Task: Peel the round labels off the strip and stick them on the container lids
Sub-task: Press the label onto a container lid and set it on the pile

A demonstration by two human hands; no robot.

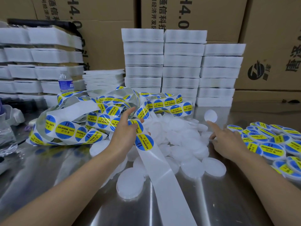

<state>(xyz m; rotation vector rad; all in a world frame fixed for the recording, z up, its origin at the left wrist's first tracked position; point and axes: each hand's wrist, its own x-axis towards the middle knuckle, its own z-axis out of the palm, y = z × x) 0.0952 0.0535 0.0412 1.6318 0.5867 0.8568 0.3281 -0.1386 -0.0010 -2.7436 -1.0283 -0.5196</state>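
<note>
Fetching-a-lid step: my left grip (126, 128) is closed round the strip (162, 168), next label (144, 142) right beside it. My right grip (228, 141) reaches into the blank lids (184, 137) on the counter (211, 201), and I can't tell if it's got one. Next up, I reckon: single out a lid, then peel.

Round labels (144, 142) in blue, each crossed by a yellow band with black lettering, run along a plain white strip (164, 173). Bare lids (187, 139) are milky, translucent white; those at right (272, 148) carry the blue and yellow. The table (228, 201) is shiny silver. Behind it are white foam stacks (180, 62), brown cartons (105, 38) printed in black, and a clear bottle (65, 82) with a blue wrapper.
</note>
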